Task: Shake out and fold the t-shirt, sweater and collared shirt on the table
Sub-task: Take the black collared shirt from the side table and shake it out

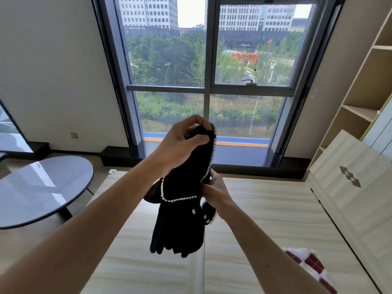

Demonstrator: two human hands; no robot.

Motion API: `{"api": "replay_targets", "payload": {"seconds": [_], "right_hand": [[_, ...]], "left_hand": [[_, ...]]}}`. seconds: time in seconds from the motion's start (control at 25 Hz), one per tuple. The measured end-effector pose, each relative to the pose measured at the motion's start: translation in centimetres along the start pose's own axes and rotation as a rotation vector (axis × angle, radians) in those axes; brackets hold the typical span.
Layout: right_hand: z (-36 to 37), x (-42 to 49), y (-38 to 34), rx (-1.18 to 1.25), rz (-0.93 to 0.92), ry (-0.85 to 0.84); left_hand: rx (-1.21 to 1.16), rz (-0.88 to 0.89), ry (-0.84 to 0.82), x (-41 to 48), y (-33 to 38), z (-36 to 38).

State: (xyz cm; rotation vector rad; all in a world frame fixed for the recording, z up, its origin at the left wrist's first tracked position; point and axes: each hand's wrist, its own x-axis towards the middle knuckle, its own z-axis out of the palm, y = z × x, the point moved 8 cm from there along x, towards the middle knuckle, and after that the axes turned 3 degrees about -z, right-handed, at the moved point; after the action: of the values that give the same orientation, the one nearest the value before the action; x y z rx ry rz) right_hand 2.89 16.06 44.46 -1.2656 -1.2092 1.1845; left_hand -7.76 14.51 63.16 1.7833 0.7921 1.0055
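A black collared shirt (182, 211) with white scalloped trim and white buttons hangs in the air above the light wood table (265, 219). My left hand (180, 145) pinches its top end, raised high in front of the window. My right hand (214, 189) grips the shirt's right edge lower down, near the trimmed collar. The fabric droops bunched and folded on itself, its hem clear of the table. A red and white checked garment (309, 268) lies on the table at the lower right, partly cut off by the frame edge.
A round glass-topped table (40, 187) stands to the left. Wooden shelves (364, 85) and a leaning panel (347, 166) are on the right. A large window (207, 66) with a dark sill faces me.
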Motion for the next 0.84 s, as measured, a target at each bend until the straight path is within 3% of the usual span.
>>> {"api": "replay_targets", "payload": {"seconds": [0.12, 0.32, 0.48, 0.64, 0.72, 0.84], "right_hand": [[-1.9, 0.3, -1.0, -0.229, -0.091, 0.192], [-6.6, 0.9, -4.2, -0.885, -0.214, 0.4], [-10.0, 0.7, -6.3, -0.992, -0.23, 0.479], [-12.4, 0.4, -8.5, -0.948, -0.249, 0.579], [-12.7, 0.1, -9.7, -0.905, -0.281, 0.612], [-13.0, -0.6, -11.6, -0.872, -0.333, 0.631]], "left_hand": [[0.463, 0.113, 0.191, -0.5, 0.7, -4.6], [0.943, 0.031, 0.469, -1.5, -1.7, -11.6], [1.057, -0.078, 0.504, -2.6, -4.6, -13.3], [1.255, -0.139, 0.472, -3.3, -7.9, -13.7], [1.223, -0.263, 0.468, -3.5, -10.4, -14.9], [0.984, -0.56, 0.435, -4.3, -14.2, -16.7]]}}
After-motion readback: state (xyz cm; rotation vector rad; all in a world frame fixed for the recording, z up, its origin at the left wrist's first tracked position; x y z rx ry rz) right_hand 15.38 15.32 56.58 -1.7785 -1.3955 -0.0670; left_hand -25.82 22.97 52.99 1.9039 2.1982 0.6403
